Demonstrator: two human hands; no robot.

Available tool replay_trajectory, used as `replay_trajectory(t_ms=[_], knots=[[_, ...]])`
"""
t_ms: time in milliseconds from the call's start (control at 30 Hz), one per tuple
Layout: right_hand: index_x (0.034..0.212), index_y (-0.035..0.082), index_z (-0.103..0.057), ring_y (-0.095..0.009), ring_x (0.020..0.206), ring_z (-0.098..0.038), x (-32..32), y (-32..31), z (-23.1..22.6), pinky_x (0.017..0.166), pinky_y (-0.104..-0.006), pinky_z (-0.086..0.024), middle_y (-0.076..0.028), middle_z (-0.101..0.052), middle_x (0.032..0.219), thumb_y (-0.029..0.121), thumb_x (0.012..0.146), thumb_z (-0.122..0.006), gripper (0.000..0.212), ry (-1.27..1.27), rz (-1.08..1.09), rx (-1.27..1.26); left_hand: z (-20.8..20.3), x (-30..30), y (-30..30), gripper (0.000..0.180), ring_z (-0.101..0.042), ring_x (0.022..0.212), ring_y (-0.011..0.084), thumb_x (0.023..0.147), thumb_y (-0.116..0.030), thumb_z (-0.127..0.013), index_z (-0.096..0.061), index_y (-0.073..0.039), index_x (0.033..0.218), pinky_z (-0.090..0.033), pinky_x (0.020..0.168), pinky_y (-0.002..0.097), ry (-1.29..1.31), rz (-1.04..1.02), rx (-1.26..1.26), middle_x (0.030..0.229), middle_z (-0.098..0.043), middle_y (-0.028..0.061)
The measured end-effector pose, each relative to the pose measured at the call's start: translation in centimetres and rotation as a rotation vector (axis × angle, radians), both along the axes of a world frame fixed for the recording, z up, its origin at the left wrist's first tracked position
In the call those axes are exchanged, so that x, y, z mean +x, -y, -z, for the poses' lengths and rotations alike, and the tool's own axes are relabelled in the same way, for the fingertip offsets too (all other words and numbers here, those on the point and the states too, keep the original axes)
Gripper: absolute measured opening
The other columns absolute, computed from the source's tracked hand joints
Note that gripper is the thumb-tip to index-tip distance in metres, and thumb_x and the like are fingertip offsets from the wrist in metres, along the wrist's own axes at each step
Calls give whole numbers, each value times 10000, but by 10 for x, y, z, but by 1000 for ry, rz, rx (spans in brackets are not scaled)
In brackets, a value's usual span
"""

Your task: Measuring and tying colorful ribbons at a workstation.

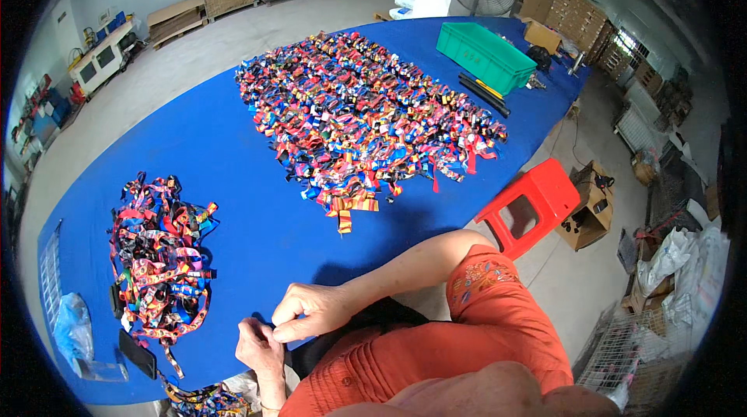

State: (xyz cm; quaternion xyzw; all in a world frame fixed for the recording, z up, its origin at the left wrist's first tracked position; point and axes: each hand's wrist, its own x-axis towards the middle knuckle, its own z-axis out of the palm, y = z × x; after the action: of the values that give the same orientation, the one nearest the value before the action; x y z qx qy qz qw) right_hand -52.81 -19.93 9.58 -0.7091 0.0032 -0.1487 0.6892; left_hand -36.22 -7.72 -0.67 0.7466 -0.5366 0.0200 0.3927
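Close together at the near edge of the blue-covered table are my two hands. My left hand has its fingers curled in. My right hand is also closed, thumb and fingertips meeting beside the left hand's fingers. Anything pinched between them is too small or hidden to make out. Left of my hands lies a loose pile of patterned straps. Farther off, a large spread of bundled multicoloured straps covers the table's middle. More straps show below the near edge, by my left wrist.
A dark phone-like slab and a clear blue plastic bag lie at the near left. At the far right stands a green crate, with dark rods beside it. Right of the table are a red stool and an open cardboard box.
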Motion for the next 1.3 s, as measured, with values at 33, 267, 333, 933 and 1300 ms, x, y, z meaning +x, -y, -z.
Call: replay_trajectory(t_ms=[33,267,333,933,1300], knots=[[589,20,-499,-96,456,-426,4,3,10,437,-306,-333,-37,-480,519,262,937,-554,428,30,42,-109,-1,0,1,107,-620,607,322,792,-74,-600,-559,-42,886,-486,568,402,7,19,-12,697,-608,126],[586,10,-431,-151,427,-326,19,5,47,440,-366,-290,-112,-365,487,220,935,-569,431,54,112,-344,4,2,0,122,-611,606,326,784,-93,-616,-552,-54,881,-481,566,401,50,12,13,692,-589,124],[587,7,-455,-160,421,-337,24,7,56,440,-368,-298,-125,-384,483,220,932,-573,421,57,111,-347,2,3,-2,133,-608,600,322,790,-112,-624,-552,-58,888,-480,563,400,39,19,23,686,-586,119],[652,30,-563,-65,562,-541,39,38,75,517,-234,-435,-39,-592,624,186,934,-578,323,-285,-74,105,-6,-3,4,131,-629,602,293,770,-71,-645,-575,-72,881,-496,557,383,91,-69,3,705,-613,103],[603,45,-514,-99,586,-571,42,34,75,529,-238,-444,-31,-557,604,222,959,-557,400,-266,-46,71,-19,41,2,173,-612,697,357,825,-59,-607,-535,-68,983,-511,585,443,71,-122,34,905,-563,130]])
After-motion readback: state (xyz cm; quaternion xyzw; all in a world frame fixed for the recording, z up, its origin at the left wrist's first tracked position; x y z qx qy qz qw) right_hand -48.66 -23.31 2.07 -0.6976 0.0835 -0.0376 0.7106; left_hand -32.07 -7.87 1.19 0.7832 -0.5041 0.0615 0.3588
